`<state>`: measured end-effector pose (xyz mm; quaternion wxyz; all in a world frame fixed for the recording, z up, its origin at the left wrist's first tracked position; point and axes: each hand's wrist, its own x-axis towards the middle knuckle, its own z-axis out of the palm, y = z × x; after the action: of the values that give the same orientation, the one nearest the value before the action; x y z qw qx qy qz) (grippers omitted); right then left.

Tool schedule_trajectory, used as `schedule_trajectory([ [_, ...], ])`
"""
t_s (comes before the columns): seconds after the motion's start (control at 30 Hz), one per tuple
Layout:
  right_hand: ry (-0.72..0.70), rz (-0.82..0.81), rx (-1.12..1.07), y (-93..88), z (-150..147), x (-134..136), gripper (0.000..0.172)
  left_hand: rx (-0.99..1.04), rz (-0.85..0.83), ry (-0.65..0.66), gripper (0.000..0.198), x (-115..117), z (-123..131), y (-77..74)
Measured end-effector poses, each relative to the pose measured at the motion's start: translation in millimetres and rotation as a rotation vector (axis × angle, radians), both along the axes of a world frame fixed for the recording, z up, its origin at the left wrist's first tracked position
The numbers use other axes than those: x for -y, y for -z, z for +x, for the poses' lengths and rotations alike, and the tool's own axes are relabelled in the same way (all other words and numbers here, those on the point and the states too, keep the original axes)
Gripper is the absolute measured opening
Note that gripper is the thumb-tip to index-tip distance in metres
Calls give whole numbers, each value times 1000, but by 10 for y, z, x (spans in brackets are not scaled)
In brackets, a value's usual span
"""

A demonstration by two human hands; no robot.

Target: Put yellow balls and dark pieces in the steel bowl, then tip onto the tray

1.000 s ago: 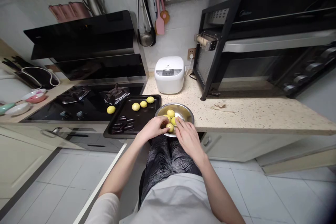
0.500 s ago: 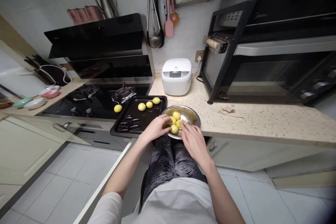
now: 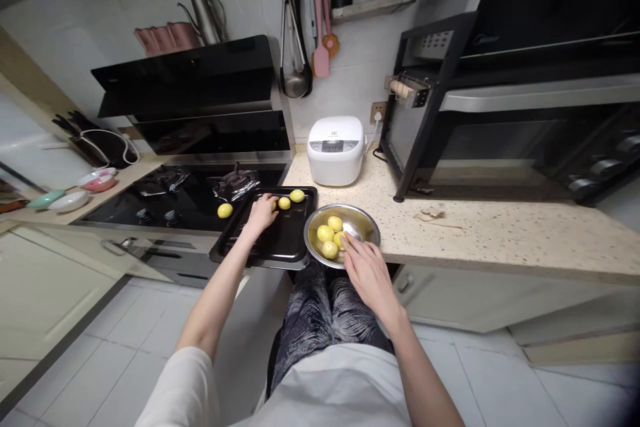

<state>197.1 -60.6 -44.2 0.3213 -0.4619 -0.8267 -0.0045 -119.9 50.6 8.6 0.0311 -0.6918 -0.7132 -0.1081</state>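
My left hand (image 3: 263, 212) reaches over the black baking tray (image 3: 285, 240), its fingers closed around a yellow lemon that they mostly cover. Beside it on the tray lie a smaller lemon (image 3: 285, 203) and a greener lemon (image 3: 297, 195). My right hand (image 3: 367, 270) rests over the near right side of the steel bowl (image 3: 367, 223), fingers stretched out. Its fingertips touch a lemon (image 3: 339, 240) in there, without a grip that I can see. Several lemons, such as this lemon (image 3: 325, 233), sit in the bowl.
A single lemon (image 3: 225, 211) lies on the black gas stove (image 3: 195, 207), left of the tray. The white rice cooker (image 3: 336, 151) stands behind the bowl. At right is a large oven (image 3: 500, 147); some dry scraps (image 3: 430, 215) lie on the counter (image 3: 500, 230) before it.
My left hand has left the bowl, moving left to a lemon on the tray. The right hand stays at the bowl. The view has shifted slightly.
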Motion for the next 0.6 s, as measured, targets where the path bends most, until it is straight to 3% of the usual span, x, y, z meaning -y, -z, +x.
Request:
schedule_trajectory([
  [0.23, -4, 7, -9, -17, -4, 8, 45, -29, -10, -141, 32, -39, -44, 47],
  [0.4, 4, -2, -13, -17, -9, 10, 44, 20, 30, -133, 34, 5, -53, 2],
  [0.5, 2, -3, -9, -25, -13, 13, 44, 134, 130, 5, 34, 67, 70, -74],
  [0.6, 5, -6, -8, -40, -17, 19, 44, 454, 269, 312, 30, 138, 364, -155],
])
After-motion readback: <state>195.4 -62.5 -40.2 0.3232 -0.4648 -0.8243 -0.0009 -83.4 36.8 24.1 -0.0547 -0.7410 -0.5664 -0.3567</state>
